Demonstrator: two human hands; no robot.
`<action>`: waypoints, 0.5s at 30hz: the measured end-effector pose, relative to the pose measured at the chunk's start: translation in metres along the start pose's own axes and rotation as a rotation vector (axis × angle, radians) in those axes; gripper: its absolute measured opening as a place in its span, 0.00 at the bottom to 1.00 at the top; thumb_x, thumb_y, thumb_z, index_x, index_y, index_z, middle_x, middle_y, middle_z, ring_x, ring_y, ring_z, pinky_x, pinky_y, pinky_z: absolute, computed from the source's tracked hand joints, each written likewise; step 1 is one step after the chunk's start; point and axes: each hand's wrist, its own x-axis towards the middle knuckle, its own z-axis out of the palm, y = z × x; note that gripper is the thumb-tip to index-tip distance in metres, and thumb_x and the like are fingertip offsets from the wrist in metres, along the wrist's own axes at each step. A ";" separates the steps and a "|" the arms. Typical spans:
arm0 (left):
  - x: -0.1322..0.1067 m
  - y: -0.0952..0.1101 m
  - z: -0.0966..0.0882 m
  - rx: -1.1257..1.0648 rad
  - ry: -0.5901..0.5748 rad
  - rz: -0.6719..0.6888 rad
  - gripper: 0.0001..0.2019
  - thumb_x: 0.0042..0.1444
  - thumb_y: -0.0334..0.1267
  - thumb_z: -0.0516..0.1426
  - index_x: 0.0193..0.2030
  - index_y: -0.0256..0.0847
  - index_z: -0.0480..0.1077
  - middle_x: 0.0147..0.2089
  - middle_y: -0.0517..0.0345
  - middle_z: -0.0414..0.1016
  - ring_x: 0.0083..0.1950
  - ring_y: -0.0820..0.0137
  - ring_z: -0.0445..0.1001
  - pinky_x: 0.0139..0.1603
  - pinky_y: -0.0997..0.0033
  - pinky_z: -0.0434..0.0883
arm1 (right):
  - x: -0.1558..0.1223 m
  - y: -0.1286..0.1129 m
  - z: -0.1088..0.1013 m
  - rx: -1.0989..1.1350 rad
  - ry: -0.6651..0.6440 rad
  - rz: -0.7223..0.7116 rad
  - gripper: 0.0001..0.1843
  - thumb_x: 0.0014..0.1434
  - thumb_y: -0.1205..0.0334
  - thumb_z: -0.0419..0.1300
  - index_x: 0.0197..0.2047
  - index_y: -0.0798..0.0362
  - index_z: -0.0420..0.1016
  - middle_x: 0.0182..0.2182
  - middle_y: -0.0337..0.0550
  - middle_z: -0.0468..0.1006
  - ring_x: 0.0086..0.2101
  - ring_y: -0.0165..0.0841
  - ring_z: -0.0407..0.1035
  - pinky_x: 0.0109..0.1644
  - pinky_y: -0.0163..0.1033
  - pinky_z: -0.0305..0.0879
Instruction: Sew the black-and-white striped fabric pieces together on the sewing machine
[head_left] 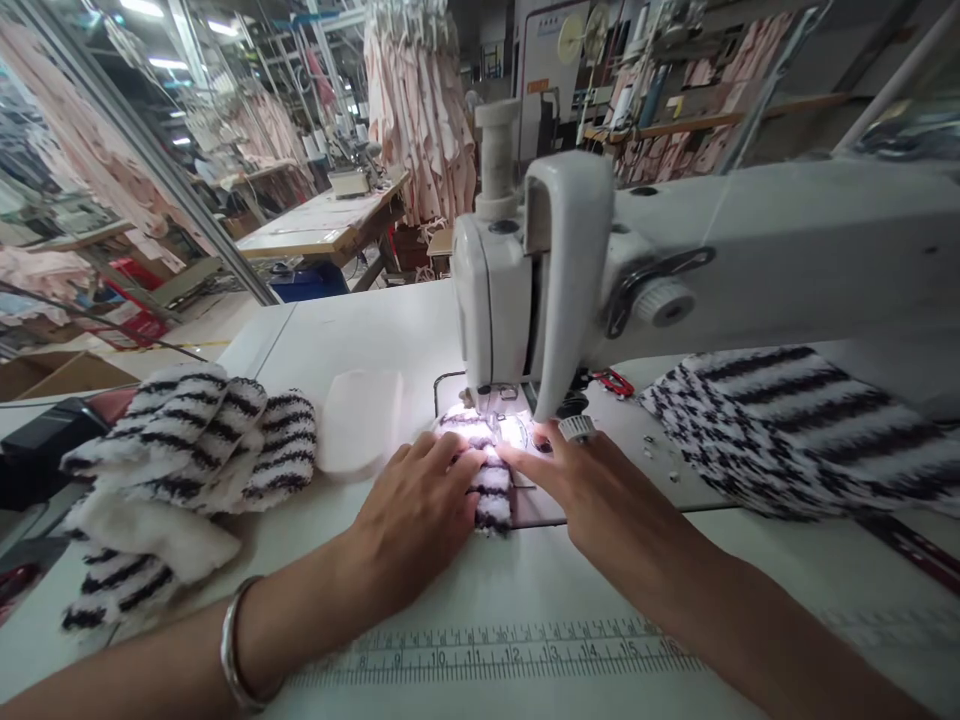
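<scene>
A small black-and-white striped plush fabric piece lies under the lit needle area of a white sewing machine. My left hand rests on its left side, fingers bent and closed on the fabric, a bracelet on that wrist. From the right, my right hand reaches in, its fingertips on the fabric's right edge close to the presser foot. The fabric under my fingers is partly hidden. Left of my left hand lies a pale translucent rounded template.
Striped plush pieces are heaped at the left. Another striped pile lies under the machine arm at the right, near small red-handled snips. A printed ruler scale runs along the table front. Pink garments hang behind.
</scene>
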 end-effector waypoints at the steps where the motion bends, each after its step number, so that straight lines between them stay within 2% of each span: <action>1: 0.001 0.002 0.001 0.016 0.004 -0.021 0.14 0.58 0.29 0.51 0.51 0.36 0.64 0.48 0.47 0.68 0.45 0.60 0.66 0.42 0.52 0.72 | 0.000 0.001 -0.001 -0.017 0.009 -0.023 0.31 0.43 0.83 0.46 0.44 0.46 0.75 0.35 0.46 0.69 0.33 0.34 0.61 0.31 0.34 0.57; 4: 0.003 0.005 -0.001 -0.001 0.025 -0.020 0.13 0.58 0.28 0.52 0.50 0.36 0.64 0.50 0.47 0.67 0.48 0.60 0.66 0.44 0.54 0.72 | -0.011 0.000 0.001 -0.035 0.097 -0.049 0.35 0.44 0.84 0.43 0.50 0.49 0.72 0.38 0.47 0.69 0.36 0.35 0.63 0.34 0.37 0.62; 7: 0.000 0.004 -0.007 -0.110 0.032 0.095 0.11 0.61 0.26 0.50 0.48 0.39 0.65 0.51 0.51 0.69 0.50 0.64 0.67 0.47 0.60 0.71 | -0.032 -0.007 0.008 0.004 0.169 -0.018 0.36 0.45 0.86 0.41 0.52 0.52 0.69 0.40 0.48 0.68 0.41 0.36 0.64 0.40 0.40 0.66; 12: -0.007 0.001 -0.009 -0.158 0.023 0.145 0.06 0.63 0.34 0.53 0.45 0.41 0.67 0.49 0.54 0.72 0.47 0.67 0.71 0.46 0.62 0.71 | -0.058 -0.027 0.024 0.143 0.216 0.101 0.36 0.48 0.86 0.40 0.55 0.53 0.65 0.43 0.47 0.67 0.45 0.34 0.62 0.49 0.43 0.66; 15: -0.008 -0.001 -0.007 -0.154 0.042 0.161 0.04 0.63 0.32 0.52 0.42 0.40 0.67 0.49 0.54 0.73 0.46 0.68 0.72 0.45 0.63 0.71 | -0.063 -0.034 0.030 0.180 0.249 0.134 0.35 0.49 0.86 0.39 0.56 0.53 0.63 0.45 0.47 0.66 0.46 0.35 0.61 0.49 0.45 0.65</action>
